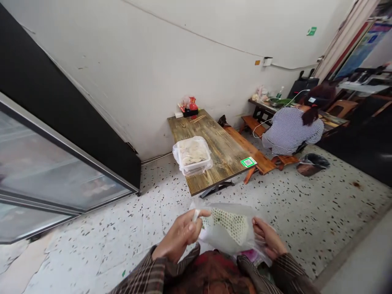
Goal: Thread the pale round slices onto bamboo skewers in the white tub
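Stretched between my two hands is a thin, translucent plastic bag (225, 241), with a pale green net-like sheet (233, 223) showing through it. My left hand (183, 233) is closed on the bag's left edge, its index finger reaching over the top. On the right side, my right hand (267, 237) pinches the bag's other edge. Something purple shows at the bag's lower right. Beyond my hands, a white plastic container (193, 155), wrapped in clear film and holding pale flat food, sits on the wooden table (225, 149).
A box with red packets (190, 108) stands at the table's back, and a green QR card (248, 162) at its front corner. Wooden benches (241, 145) are to the right. A person in stripes (290, 128) sits beyond, near a lined bin (310, 163). Glass-doored cabinet (61, 163) at left.
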{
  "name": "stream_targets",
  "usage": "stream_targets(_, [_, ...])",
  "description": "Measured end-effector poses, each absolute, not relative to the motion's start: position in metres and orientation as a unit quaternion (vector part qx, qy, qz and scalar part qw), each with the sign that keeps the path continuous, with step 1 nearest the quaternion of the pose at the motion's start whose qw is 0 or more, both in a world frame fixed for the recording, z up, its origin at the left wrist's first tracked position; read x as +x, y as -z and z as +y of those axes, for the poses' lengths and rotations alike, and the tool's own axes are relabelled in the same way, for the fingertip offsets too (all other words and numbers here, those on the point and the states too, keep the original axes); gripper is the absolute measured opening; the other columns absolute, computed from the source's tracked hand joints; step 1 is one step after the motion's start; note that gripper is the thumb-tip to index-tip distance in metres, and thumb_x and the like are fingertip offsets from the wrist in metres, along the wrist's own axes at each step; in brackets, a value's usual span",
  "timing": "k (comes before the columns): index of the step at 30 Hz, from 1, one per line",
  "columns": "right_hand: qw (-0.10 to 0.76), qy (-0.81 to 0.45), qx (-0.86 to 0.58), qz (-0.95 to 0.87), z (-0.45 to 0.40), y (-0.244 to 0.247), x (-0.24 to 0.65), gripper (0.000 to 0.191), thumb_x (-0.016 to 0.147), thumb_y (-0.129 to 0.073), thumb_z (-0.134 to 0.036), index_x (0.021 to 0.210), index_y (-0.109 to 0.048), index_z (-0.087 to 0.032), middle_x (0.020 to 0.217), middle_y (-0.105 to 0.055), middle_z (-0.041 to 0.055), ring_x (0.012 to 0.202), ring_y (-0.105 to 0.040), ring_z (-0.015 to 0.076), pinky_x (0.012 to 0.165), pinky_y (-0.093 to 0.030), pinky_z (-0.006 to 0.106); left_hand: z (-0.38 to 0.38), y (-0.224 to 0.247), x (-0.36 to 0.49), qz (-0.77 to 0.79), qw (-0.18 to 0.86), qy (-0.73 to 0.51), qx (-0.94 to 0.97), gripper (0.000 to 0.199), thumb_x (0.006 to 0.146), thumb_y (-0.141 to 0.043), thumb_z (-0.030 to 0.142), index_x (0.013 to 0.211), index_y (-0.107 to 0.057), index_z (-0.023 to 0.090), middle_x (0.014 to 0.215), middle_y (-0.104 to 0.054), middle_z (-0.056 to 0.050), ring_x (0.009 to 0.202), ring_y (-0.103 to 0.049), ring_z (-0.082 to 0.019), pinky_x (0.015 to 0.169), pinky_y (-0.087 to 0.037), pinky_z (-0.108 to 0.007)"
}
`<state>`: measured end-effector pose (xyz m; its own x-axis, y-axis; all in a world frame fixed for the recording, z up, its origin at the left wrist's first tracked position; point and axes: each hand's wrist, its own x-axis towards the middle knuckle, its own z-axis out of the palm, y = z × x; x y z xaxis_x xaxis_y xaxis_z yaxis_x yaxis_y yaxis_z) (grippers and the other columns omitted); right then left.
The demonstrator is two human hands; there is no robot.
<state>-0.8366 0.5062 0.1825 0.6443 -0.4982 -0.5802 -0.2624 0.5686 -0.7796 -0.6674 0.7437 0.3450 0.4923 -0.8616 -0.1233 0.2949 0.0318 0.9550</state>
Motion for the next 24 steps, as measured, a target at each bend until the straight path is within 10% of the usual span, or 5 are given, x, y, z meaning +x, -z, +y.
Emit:
stream_targets(11, [0.821, 0.344, -0.309, 0.334, 0.416, -0.317, -0.847, 0.047, 0.082, -0.069, -0.05, 0.056, -0.043, -0.02, 0.051, -0.013, -0.0108, 0.047, -0.005, 0.0068, 0.038, -0.02, 0.019, 0.598, -0.366, -0.58, -0.361, 0.696, 0.436, 0.442, 0.055, 0.093, -0.048, 0.055, 0.122, -0.06, 0.01, 0.059, -0.026, 0.007, 0.053, -0.016, -0.008, 0.052, -0.016, -0.027])
stream_targets(24, [0.757, 0.456, -0.394, 0.254, 0.287, -0.384, -0.589, 0.056, 0.08, -0.067, -0.056, 0.051, -0.033, -0.022, 0.045, -0.015, -0.0123, 0.038, -0.009, 0.0041, 0.036, -0.014, 0.019, 0.439, -0.368, -0.393, -0.321, 0.697, 0.496, 0.406, 0.054, 0.088, -0.053, 0.058, 0.115, -0.065, 0.013, 0.056, -0.029, 0.007, 0.049, -0.017, -0.008, 0.048, -0.019, -0.026])
